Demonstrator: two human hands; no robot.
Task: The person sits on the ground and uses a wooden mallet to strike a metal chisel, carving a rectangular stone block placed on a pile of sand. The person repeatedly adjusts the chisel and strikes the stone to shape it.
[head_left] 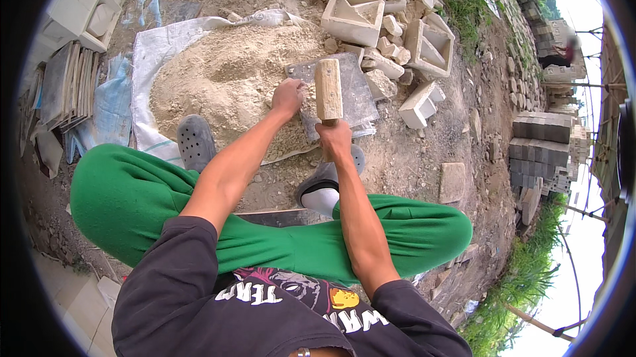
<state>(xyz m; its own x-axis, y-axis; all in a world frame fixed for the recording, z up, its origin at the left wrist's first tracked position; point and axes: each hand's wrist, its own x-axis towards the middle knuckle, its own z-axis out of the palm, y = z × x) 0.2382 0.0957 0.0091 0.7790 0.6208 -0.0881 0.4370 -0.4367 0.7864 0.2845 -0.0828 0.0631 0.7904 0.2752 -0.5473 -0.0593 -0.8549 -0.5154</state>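
My right hand (334,137) is closed round the handle of a wooden mallet (329,89), whose blocky head stands above a flat grey slab (358,95). To its left, my left hand (287,98) has its fingers curled at the slab's left edge, by some pale crumbs; what they hold, if anything, is hidden. A heap of pale crushed rubble (218,65) spreads beyond and left of that hand. Under the heap lies a white woven sack (147,59). The mallet covers part of the slab.
Broken cream-coloured hollow blocks (354,18) and chunks lie at the far right of the slab. Stacked thin boards (69,85) and blue plastic sheeting (112,102) are at the left. Grey blocks (540,138) are piled at the right. My clogs (197,142) flank the work spot.
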